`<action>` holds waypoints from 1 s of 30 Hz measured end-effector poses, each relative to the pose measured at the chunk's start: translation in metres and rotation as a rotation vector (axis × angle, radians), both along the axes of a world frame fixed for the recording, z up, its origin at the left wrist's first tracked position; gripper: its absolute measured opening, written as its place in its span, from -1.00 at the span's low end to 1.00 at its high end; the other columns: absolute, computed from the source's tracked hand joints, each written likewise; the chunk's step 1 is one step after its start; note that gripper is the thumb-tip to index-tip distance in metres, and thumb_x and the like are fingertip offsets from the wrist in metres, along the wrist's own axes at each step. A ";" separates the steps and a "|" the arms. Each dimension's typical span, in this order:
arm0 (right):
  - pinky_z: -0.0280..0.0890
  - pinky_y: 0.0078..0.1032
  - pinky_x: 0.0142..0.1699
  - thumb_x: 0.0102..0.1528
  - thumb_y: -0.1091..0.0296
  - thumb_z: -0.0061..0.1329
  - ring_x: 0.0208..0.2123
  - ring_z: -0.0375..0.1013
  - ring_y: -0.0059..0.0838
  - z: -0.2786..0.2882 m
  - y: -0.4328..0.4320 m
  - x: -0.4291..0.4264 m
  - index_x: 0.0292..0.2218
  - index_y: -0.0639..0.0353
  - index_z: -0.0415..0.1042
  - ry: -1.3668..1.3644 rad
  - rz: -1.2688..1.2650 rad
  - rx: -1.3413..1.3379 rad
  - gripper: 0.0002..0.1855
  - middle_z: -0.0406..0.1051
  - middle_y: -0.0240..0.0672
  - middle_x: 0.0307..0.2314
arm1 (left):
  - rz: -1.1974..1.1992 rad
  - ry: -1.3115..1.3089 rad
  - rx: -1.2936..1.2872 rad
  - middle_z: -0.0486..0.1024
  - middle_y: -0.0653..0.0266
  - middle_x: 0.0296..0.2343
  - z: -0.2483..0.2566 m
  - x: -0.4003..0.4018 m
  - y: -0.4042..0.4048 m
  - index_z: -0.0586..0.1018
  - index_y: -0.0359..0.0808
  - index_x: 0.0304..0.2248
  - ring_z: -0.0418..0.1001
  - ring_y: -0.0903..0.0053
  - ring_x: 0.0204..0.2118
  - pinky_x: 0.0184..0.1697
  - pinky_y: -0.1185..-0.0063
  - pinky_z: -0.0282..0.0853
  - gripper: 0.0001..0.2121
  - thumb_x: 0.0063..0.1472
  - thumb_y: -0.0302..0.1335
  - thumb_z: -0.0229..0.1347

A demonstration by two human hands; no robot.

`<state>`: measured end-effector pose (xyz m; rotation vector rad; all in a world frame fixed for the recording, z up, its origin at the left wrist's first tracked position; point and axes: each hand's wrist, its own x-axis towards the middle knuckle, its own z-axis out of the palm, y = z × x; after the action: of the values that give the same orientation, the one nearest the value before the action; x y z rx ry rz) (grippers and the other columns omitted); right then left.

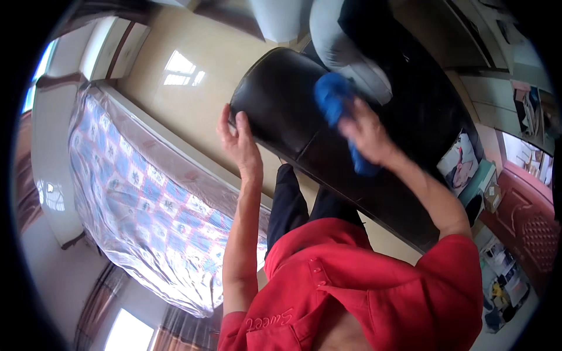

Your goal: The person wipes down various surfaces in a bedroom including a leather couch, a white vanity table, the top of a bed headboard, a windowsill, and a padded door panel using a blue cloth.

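My right hand [366, 134] grips a crumpled blue cloth [332, 94], blurred by motion, over the dark leather sofa [276, 98]. Part of the cloth hangs below my palm. At the sofa's rounded end, my left hand [240, 142] has its fingers apart and holds nothing. Its fingertips are at the leather's edge; whether they press on it I cannot tell. A pale grey padded thing [351, 57], perhaps a cushion, lies on the sofa just beyond the cloth.
Behind my left arm stands a bed with a plastic-covered, patterned mattress [162, 193]. A printed cushion [460, 164] rests at the sofa's right end, near a small cardboard box [492, 196]. A reddish carved door [527, 215] is at far right. Glossy tan floor [197, 44] shows beyond the sofa.
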<state>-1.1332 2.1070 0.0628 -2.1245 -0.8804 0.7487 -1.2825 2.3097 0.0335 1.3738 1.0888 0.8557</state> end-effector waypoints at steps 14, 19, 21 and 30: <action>0.08 -0.44 0.05 0.10 -0.18 -0.32 -0.09 0.25 -0.18 -0.029 0.159 0.037 -0.03 0.17 0.24 -0.088 0.097 0.068 -0.38 0.24 -0.14 -0.10 | -0.107 -0.202 -0.565 0.39 0.29 -0.23 -0.008 -0.019 0.045 0.51 -0.32 -0.25 0.30 0.52 -0.15 -0.09 0.49 0.19 -0.73 0.08 -0.36 0.06; -0.13 0.22 -0.01 -0.04 -0.16 -0.14 0.09 -0.09 0.01 0.010 0.157 -0.091 -0.08 -0.32 0.33 -0.972 0.286 -0.086 -0.52 0.03 -0.39 0.07 | -0.043 -0.316 -0.759 0.36 0.22 -0.21 -0.040 -0.057 0.080 0.33 -0.32 -0.12 0.30 0.43 -0.14 -0.05 0.26 0.19 -0.68 0.14 -0.36 -0.08; -0.16 0.08 0.07 0.02 0.01 -0.19 0.13 -0.13 -0.09 0.001 0.140 -0.119 -0.05 -0.23 0.32 -1.130 0.297 -0.194 -0.57 0.00 -0.40 0.09 | -0.062 -0.191 -0.688 0.31 0.15 -0.16 -0.040 -0.067 0.075 0.22 -0.33 -0.05 0.29 0.35 -0.12 -0.06 0.25 0.20 -0.63 0.15 -0.38 -0.13; -0.37 -0.17 0.22 0.04 0.17 -0.28 0.20 -0.24 -0.34 -0.050 -0.083 -0.195 0.02 -0.21 0.21 -1.233 0.217 -0.365 -0.53 -0.13 -0.53 0.15 | -0.329 0.022 0.253 0.38 0.31 -0.25 0.013 -0.059 -0.067 0.42 -0.31 -0.21 0.32 0.61 -0.23 -0.17 0.59 0.25 -0.80 0.17 -0.49 -0.06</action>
<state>-1.3281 2.0235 0.0126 -2.8041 -1.6847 -0.4899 -1.3412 2.2423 0.0469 1.7202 0.7583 0.7532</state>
